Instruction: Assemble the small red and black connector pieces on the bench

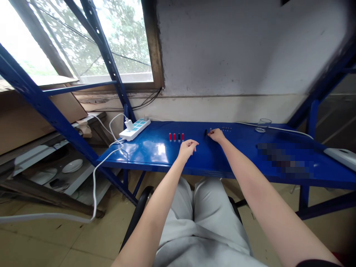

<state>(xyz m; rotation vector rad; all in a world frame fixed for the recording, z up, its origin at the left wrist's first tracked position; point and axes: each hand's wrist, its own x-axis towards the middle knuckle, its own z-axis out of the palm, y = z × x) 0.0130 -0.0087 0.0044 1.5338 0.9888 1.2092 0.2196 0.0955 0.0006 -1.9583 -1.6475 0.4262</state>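
My left hand [188, 149] is just above the front part of the blue table [150, 152], its fingers curled together; whatever they may hold is hidden. Left of it stands a short row of small tube-like pieces, among them a red one [170, 137] and a black one [179, 137], with pale lower ends. Farther right, my right hand [217, 135] reaches down to the tabletop with its fingertips closed together. Beside those fingertips is a small black piece [205, 132]; I cannot tell whether they touch it. Several tiny metallic-looking pieces [226, 129] are lined up behind my right hand.
A white power strip [135, 129] with a plugged-in charger lies at the table's left end, its cable hanging over the edge. A clear glass [263, 125] is at the back right. A blurred dark patch and a white object [342, 157] occupy the right side. Blue metal uprights flank the table.
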